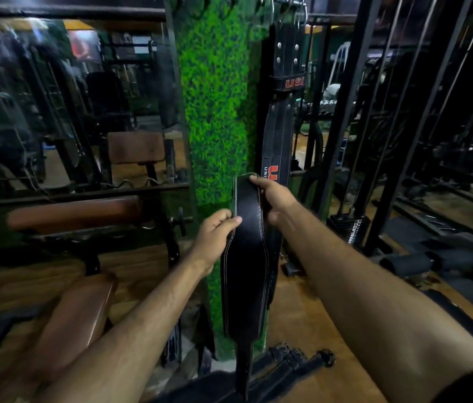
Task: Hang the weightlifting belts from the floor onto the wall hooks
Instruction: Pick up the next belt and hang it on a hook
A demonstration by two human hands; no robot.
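A black leather weightlifting belt point(246, 263) with white stitching hangs upright in front of me, its narrow tail dangling near the floor. My left hand point(217, 228) pinches its left edge below the top. My right hand point(273, 199) grips its top end from the right. Behind it, a second black belt point(283, 112) with red lettering hangs down the right edge of the green grass-covered pillar point(215, 97) from metal hooks point(284, 1) at the top.
A brown padded bench point(78, 312) stands at the lower left, with mirrors behind it. A black cable machine frame point(354, 112) and weight stack point(351, 228) rise on the right. Dark bar attachments point(296, 359) lie on the wooden floor by the pillar's base.
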